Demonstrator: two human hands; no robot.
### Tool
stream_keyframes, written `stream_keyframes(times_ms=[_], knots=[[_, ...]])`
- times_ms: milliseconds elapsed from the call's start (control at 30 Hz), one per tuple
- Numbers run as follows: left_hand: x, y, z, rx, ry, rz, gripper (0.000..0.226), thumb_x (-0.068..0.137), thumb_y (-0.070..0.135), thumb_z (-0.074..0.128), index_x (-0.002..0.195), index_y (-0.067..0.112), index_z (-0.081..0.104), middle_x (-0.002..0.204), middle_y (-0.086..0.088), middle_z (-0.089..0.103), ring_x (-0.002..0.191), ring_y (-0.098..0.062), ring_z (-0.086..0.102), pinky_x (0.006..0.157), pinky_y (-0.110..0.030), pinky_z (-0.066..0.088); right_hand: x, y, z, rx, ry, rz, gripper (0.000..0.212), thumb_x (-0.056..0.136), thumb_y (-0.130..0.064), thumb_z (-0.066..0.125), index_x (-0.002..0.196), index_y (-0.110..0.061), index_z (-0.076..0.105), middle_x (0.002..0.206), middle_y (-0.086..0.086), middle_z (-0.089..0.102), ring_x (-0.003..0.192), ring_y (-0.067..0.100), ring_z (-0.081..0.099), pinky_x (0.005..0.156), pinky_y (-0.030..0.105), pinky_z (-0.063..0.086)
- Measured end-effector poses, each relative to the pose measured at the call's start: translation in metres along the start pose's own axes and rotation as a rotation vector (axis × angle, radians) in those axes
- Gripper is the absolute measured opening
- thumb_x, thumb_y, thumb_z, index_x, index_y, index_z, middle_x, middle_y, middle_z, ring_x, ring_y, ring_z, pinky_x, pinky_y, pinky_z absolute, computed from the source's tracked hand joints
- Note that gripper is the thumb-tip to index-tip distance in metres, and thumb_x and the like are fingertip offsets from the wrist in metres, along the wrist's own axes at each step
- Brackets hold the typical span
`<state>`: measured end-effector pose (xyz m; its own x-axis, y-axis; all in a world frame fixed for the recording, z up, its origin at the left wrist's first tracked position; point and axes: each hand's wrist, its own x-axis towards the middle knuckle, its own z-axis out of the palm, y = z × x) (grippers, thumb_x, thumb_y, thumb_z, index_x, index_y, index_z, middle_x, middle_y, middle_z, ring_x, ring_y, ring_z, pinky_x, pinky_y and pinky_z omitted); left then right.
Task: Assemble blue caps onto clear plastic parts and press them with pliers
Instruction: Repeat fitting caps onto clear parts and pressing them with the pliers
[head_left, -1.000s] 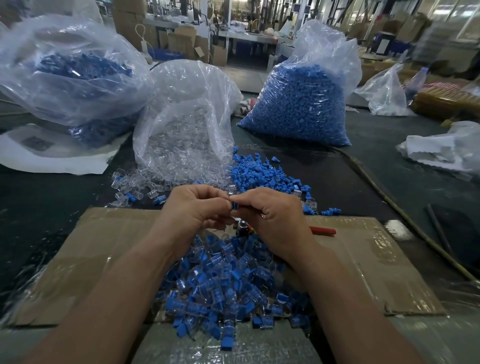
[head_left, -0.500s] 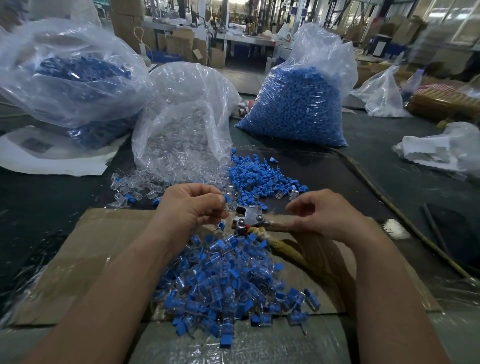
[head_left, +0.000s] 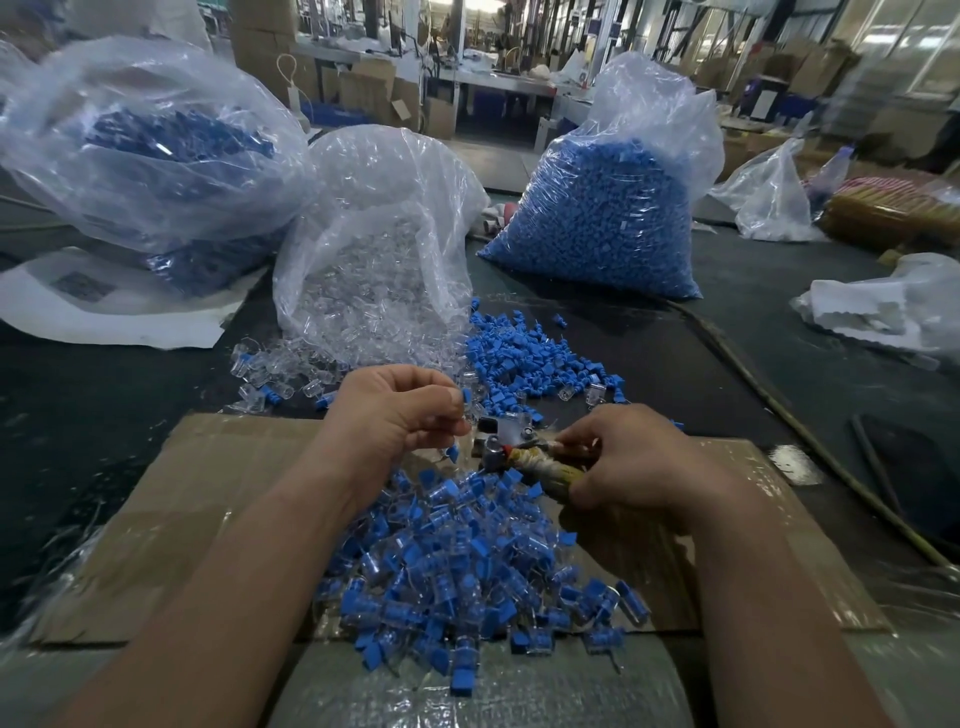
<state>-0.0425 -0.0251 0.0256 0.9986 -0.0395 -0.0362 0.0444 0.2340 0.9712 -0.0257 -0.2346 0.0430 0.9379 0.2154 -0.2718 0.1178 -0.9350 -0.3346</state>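
**Right hand on pliers, left hand pinching a part**

Left hand (head_left: 400, 415): fingers curled, thumb and forefinger pinched on a small part (head_left: 465, 399). A sliver of blue shows at the thumb tip; the rest is hidden by the fingers, so I cannot tell if a cap is seated.

Right hand (head_left: 639, 467): fingers wrapped round the cloth-bound handles of the pliers (head_left: 540, 462). The metal head points across at the left fingertips, close to them. No contact with the part is visible. Cannot tell how far the jaws stand apart.

Directly below both hands, toward the wrists: a heap of assembled pieces (head_left: 457, 561), blue caps on clear bodies, spilling between the forearms. The heap lies on a taped cardboard sheet (head_left: 208, 493) that runs under both arms.

Just beyond the right knuckles: loose blue caps (head_left: 519, 358) scattered on the dark table (head_left: 104, 389). Just beyond the left knuckles: loose clear parts (head_left: 280, 364), a few blue ones mixed in.

Farther out from the left hand: an open bag of clear parts (head_left: 374, 260), its mouth toward the hands. Farther out from the right hand: a full bag of blue caps (head_left: 608, 218), upright. Far off to the left hand's outer side: another bag (head_left: 156, 156), blue contents, blurred.
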Motion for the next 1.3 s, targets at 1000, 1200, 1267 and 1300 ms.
stream_keyframes(times_ms=[1000,1200,1267,1300], knots=[[0.001,-0.003,0.0,0.186,0.131,0.214,0.015,0.086,-0.003,0.054,0.077,0.009,0.056,0.067,-0.002,0.063,0.057,-0.005,0.064,0.047,-0.015,0.048,0.005,-0.021,0.021,0.105,0.412,-0.246,0.019,0.086,-0.022,0.058,0.096,-0.027,0.042,0.092,-0.007,0.044,0.077,0.01,0.04,0.058,0.019,0.027],[0.001,-0.004,0.002,0.199,0.141,0.237,0.018,0.085,-0.004,0.055,0.076,0.01,0.056,0.066,-0.004,0.063,0.056,-0.005,0.064,0.046,-0.016,0.047,0.004,-0.023,0.023,0.169,0.394,-0.286,0.021,0.085,-0.021,0.059,0.094,-0.029,0.042,0.085,-0.015,0.038,0.075,0.004,0.039,0.061,0.02,0.03],[0.001,-0.004,0.003,0.202,0.138,0.246,0.018,0.085,-0.005,0.055,0.075,0.01,0.056,0.064,-0.001,0.063,0.056,-0.005,0.064,0.046,-0.016,0.047,0.004,-0.022,0.023,0.174,0.396,-0.285,0.02,0.085,-0.022,0.059,0.093,-0.029,0.042,0.085,-0.015,0.039,0.074,0.002,0.039,0.06,0.02,0.029],[0.001,-0.004,0.003,0.206,0.136,0.249,0.019,0.085,-0.005,0.055,0.075,0.011,0.056,0.063,-0.001,0.063,0.056,-0.005,0.064,0.046,-0.016,0.047,0.004,-0.022,0.023,0.175,0.396,-0.285,0.02,0.085,-0.022,0.059,0.093,-0.029,0.042,0.084,-0.014,0.039,0.074,0.001,0.039,0.059,0.021,0.029]])
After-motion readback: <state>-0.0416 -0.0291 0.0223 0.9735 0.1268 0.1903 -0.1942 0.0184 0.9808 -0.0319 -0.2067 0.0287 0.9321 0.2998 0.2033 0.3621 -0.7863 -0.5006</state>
